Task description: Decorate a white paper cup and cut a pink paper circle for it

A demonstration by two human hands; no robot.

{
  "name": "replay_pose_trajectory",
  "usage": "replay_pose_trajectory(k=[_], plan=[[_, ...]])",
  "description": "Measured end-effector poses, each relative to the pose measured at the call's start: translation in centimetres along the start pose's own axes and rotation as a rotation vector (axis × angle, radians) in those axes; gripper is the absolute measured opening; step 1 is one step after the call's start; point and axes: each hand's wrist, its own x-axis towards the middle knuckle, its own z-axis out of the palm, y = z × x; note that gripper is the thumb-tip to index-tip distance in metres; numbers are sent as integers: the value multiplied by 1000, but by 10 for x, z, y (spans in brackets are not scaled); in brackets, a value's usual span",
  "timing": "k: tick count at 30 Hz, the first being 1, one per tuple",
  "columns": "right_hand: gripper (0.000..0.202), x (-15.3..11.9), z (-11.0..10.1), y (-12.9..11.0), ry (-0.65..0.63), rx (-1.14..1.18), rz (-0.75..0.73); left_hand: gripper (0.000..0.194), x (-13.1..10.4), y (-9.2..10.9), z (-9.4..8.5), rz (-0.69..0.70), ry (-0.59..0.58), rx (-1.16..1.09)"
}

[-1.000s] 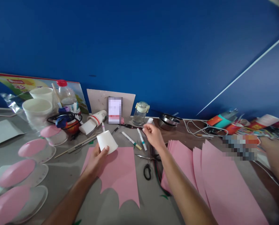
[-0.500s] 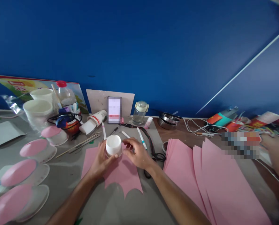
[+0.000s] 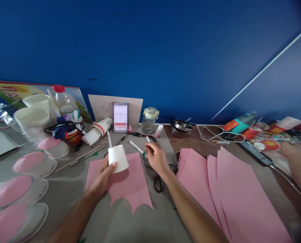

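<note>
My left hand [image 3: 102, 177] grips a white paper cup [image 3: 118, 159], tilted with its narrow base up, thumb across its side. Below the cup lies a pink paper sheet [image 3: 130, 189] with a scalloped near edge. My right hand [image 3: 157, 157] is over the markers with its fingers curled together. What they hold, if anything, is hidden. The white end of one marker [image 3: 148, 139] shows just beyond these fingers. Beside them lies a white marker with a teal band [image 3: 136, 147]. Black-handled scissors [image 3: 157, 184] rest by my right wrist.
Several cups with pink tops [image 3: 26, 160] line the left side. Stacked paper cups [image 3: 31, 116], a red-capped bottle [image 3: 64, 101] and a glass jar [image 3: 149, 119] stand behind. Pink sheets [image 3: 231, 189] lie at right. A co-worker's hand [image 3: 292, 152] is at far right.
The cup has tipped over away from my right hand, so its side now shows. My right hand has moved right, off the cup, to the markers. The view has shifted slightly.
</note>
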Motion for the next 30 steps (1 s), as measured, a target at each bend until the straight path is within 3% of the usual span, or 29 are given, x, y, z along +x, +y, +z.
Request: replay_pose_trajectory(k=[6,9,17,22,30], plan=[[25,-5,6,3,-213,-587,-55,69,0,1,1,-32,8,-52],[23,-7,10,2,-293,-721,-34,67,0,-2,-3,-11,0,9],[20,-4,7,1,-282,-711,-54,65,1,0,-1,159,-64,381],[20,-4,2,-1,-266,-645,-45,75,3,-11,-2,225,-103,545],[22,8,-33,4,-115,-488,55,85,2,-16,-6,232,-120,597]])
